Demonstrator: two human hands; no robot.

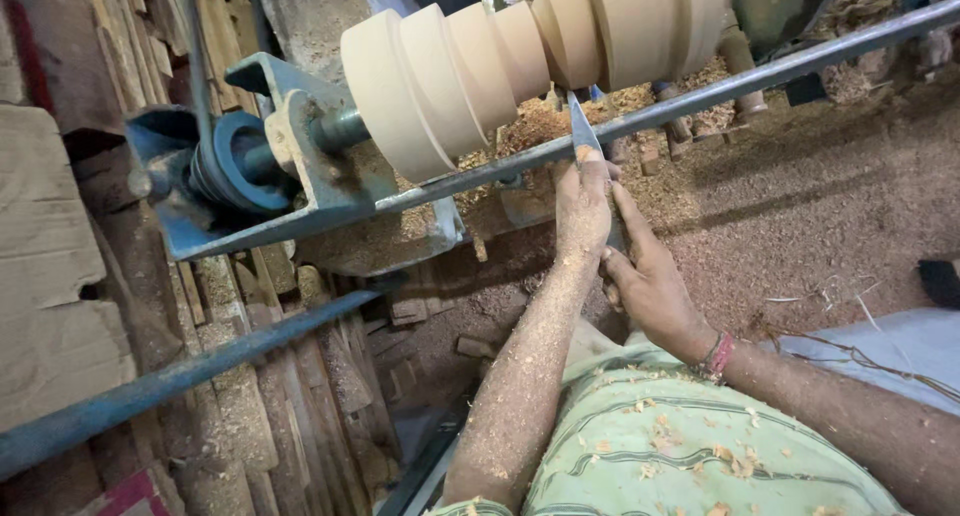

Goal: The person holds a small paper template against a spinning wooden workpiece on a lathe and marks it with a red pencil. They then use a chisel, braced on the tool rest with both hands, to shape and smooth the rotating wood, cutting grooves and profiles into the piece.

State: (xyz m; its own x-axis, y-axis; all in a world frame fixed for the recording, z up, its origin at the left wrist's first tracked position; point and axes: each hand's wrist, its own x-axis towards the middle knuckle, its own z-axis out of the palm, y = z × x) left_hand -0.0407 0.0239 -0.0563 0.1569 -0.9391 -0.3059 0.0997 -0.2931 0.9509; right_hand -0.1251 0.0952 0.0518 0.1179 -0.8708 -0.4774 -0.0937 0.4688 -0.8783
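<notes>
A pale turned wooden workpiece (520,56) with stepped rings sits on a lathe across the top of the view. A flat steel chisel (582,128) rests on the long metal tool rest bar (700,96), its tip up against a groove in the wood. My left hand (582,211) presses down on the chisel blade right at the bar. My right hand (650,286), with a red thread band at the wrist, grips the chisel lower down, nearer my body. Both forearms are dusted with wood chips.
The blue metal lathe bracket with a pulley (240,166) stands at the left. Sawdust (820,206) covers the ground to the right. Wooden planks (290,416) and scraps lie below the lathe. A second blue-grey bar (170,381) crosses the lower left.
</notes>
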